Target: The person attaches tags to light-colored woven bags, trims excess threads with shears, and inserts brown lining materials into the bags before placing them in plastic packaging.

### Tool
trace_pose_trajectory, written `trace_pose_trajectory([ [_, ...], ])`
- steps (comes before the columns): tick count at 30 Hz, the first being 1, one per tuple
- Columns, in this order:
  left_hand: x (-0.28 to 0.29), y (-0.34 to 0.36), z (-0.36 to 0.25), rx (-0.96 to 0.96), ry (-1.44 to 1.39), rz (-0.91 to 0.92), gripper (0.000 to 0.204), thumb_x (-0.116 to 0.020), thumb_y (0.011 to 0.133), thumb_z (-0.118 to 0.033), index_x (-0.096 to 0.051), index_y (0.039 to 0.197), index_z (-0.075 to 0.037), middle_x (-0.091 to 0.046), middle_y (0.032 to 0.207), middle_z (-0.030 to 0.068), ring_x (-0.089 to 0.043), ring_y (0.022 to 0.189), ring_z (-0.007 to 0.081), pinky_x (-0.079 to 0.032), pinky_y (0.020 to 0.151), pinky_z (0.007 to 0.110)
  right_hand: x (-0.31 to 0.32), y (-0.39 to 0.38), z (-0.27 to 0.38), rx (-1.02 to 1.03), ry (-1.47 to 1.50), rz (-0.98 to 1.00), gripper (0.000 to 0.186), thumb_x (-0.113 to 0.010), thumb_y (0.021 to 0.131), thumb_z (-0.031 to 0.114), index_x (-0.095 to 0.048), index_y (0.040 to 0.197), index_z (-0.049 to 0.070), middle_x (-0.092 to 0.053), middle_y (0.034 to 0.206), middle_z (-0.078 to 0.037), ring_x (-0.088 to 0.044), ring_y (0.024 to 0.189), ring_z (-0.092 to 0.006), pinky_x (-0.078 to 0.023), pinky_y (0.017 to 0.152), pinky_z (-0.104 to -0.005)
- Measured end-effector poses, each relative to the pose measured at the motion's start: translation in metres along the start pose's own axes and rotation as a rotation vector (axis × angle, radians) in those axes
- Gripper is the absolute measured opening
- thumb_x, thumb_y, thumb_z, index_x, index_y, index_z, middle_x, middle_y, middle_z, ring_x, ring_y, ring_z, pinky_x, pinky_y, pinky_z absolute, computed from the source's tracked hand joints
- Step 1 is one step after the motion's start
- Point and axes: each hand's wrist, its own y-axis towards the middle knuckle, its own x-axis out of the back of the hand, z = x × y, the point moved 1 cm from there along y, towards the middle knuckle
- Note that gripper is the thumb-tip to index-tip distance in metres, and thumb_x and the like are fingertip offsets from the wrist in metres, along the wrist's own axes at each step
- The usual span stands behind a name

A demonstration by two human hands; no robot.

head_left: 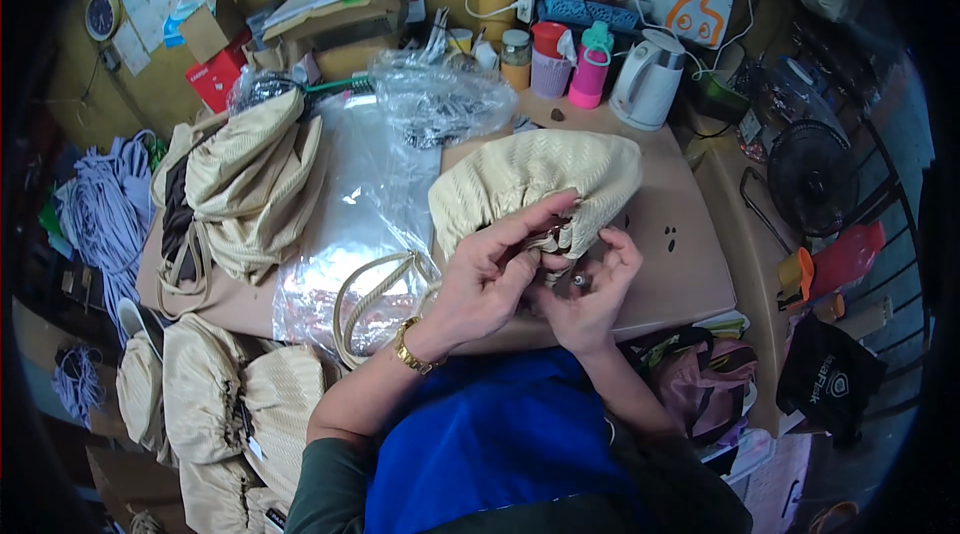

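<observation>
A cream textured bag [545,169] with a gathered opening lies on the table in front of me, the opening turned toward me. My left hand [490,279] pinches the gathered edge between thumb and fingers, its index finger stretched along the fabric. At the same edge, my right hand [590,296] is closed with curled fingers; its fingertips are partly hidden. A small shiny round piece shows by the right fingers, too small to name. The cream braided strap [358,294] loops out to the left of my left wrist, over clear plastic.
Clear plastic bags [350,174] lie left of the bag. A pile of similar cream bags [250,184] sits farther left, with more cream bags [205,394] below the table edge. A kettle [648,79], a pink bottle [590,69] and a jar [515,59] line the back.
</observation>
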Motion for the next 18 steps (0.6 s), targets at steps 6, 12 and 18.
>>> trace_pose_trajectory([
  [6,0.002,0.031,-0.035,-0.463,1.076,-0.224,0.057,-0.073,0.072,0.003,-0.065,0.126,-0.012,-0.055,0.102,0.0119,-0.056,0.089,0.0244,-0.052,0.075,0.032,0.005,0.077,0.024,0.479,-0.351,0.017,0.04,-0.065,0.071,-0.008,-0.057,0.109,0.0,-0.065,0.102,-0.018,-0.067,0.082,-0.0293,-0.055,0.072,-0.0346],
  [12,0.042,0.026,-0.019,-0.43,1.16,-0.11,0.043,-0.072,0.06,0.008,-0.07,0.1,-0.008,-0.065,0.097,0.0128,-0.064,0.088,0.0275,-0.052,0.075,0.033,-0.006,0.107,0.05,0.426,-0.294,0.158,0.021,-0.063,0.069,-0.008,-0.068,0.086,0.003,-0.065,0.093,-0.009,-0.064,0.073,-0.0213,-0.052,0.066,-0.0302],
  [18,0.037,-0.044,0.049,0.157,0.102,-0.137,0.022,-0.072,0.085,-0.004,-0.065,0.106,0.0,-0.068,0.108,0.0055,-0.062,0.102,0.0126,-0.05,0.087,0.027,-0.025,0.08,-0.033,-0.303,0.111,0.547,0.026,-0.063,0.072,-0.008,-0.065,0.097,-0.001,-0.057,0.096,-0.004,-0.057,0.087,-0.0101,-0.047,0.075,-0.0245],
])
